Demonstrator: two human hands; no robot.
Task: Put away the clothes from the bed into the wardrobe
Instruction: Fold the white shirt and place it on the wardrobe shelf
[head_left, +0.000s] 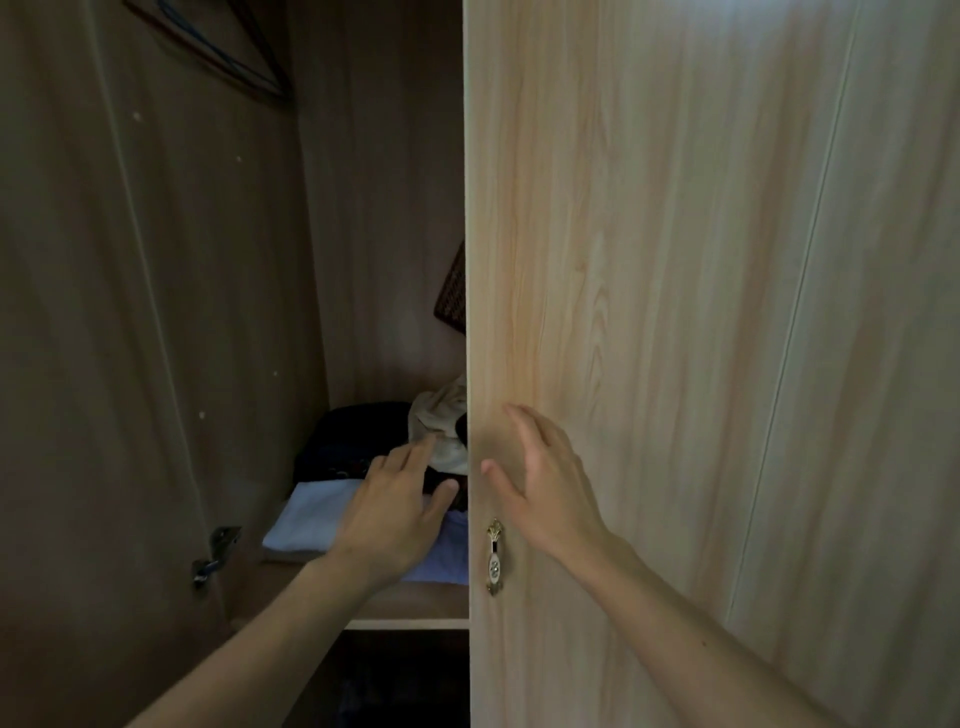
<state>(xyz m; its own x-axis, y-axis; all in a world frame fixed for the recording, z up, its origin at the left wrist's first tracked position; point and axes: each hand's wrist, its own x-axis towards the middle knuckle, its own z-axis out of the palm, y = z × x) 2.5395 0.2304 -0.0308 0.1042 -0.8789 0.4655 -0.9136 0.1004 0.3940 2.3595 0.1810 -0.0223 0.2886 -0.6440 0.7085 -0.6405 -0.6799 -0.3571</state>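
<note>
I look into an open wardrobe compartment. On its shelf (410, 605) lies a folded light-blue garment (311, 514). Behind it sit a dark folded garment (343, 431) and a crumpled cream cloth (439, 415). My left hand (395, 514) reaches in over the light-blue garment, palm down and fingers apart, holding nothing. My right hand (540, 483) rests flat with spread fingers on the face of the wardrobe door (649, 260), just above its handle. The door's edge hides the right part of the shelf.
A brass handle (494, 556) hangs near the door's left edge. A metal hinge (215, 553) sits on the left inner wall. Dark hangers (228, 52) show at the top. A dark woven item (453, 291) peeks out behind the door. A dim lower compartment (395, 680) lies below.
</note>
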